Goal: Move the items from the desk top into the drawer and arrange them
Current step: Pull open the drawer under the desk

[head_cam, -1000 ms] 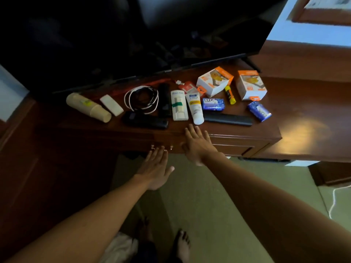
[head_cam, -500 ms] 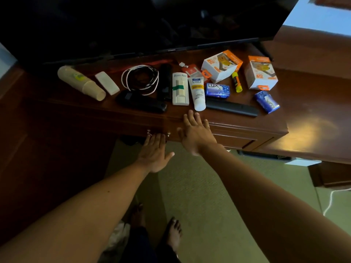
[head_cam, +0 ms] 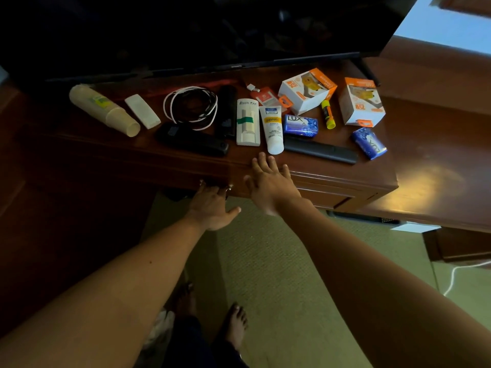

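Both hands have crept closer to the desk (head_cam: 332,179) front. The left hand (head_cam: 212,205) reaches the drawer (head_cam: 186,179) pulls, fingers hidden, grip unclear. The right hand (head_cam: 271,184) lies spread and flat at the top's edge, just short of the lotion tube (head_cam: 272,128). Soaps, boxes, remotes and a cable crowd the surface beneath the dark television (head_cam: 186,30); green carpet (head_cam: 279,274) lies open below.

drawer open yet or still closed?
Closed. The drawer front sits flush under the desk top, no gap; the left hand is at its handle.
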{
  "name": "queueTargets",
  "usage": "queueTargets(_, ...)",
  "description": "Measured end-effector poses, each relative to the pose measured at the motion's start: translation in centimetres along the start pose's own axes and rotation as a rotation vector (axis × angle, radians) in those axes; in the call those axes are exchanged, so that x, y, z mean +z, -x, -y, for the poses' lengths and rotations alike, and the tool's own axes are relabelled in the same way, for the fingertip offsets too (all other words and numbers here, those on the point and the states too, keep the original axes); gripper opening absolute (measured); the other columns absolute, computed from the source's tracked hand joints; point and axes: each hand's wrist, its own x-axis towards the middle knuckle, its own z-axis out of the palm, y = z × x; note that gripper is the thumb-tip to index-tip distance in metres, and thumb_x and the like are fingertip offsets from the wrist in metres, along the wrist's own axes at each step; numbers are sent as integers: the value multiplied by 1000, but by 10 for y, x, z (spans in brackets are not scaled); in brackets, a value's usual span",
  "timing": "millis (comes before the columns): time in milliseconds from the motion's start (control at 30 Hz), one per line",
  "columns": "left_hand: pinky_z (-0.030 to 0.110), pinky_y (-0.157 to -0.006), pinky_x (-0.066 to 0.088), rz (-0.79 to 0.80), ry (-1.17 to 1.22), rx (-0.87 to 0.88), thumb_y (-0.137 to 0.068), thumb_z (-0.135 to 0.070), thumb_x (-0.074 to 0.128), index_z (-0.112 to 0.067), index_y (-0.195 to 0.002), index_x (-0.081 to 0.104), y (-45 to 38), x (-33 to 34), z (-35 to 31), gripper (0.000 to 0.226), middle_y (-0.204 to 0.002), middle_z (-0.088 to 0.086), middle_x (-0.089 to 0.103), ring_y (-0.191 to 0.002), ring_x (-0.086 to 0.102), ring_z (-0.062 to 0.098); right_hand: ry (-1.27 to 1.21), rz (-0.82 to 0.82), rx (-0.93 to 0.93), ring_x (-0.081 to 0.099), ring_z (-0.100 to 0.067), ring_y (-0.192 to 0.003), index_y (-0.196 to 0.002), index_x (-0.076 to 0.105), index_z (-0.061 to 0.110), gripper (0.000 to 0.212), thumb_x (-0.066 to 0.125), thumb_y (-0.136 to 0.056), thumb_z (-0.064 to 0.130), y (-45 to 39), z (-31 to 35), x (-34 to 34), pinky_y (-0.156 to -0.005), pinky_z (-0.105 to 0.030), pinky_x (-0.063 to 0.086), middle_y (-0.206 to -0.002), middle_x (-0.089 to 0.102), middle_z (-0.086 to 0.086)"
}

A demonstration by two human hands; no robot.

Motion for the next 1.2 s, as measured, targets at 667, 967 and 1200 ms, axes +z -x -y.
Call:
queueTargets(667, 42, -119, 5, 174, 47, -41, -90, -76, 24, -13, -156, 15, 69, -5, -14, 92, -161, 12, 18, -148, 13, 31, 20, 5, 49, -17, -29, -152, -159, -4, 12, 67, 19, -106, 45, 1, 9, 8, -121, -49, -5, -165, -16, -10)
queueTargets(967, 42, -118, 11, 160, 44, -27, -87, -80, 20, -12, -155, 19, 110, 10, -15, 96, -160, 12, 20, -147, 15, 31, -39, -11, 91, -17, -29, -152, -160, -2, 12, 65, 20, -107, 43, 1, 15, 10, -122, -49, -5, -166, -16, -9)
queueTargets(1200, 45, -120, 13, 165, -11, -26, -84, -82, 15, -12, -155, 19, 147, 28, -19, 100, -159, 14, 24, -147, 17, 33, -17, -3, 111, -17, -30, -152, -160, -3, 11, 66, 21, -107, 44, 1, 18, 10, -122, -51, -4, -166, -16, -10)
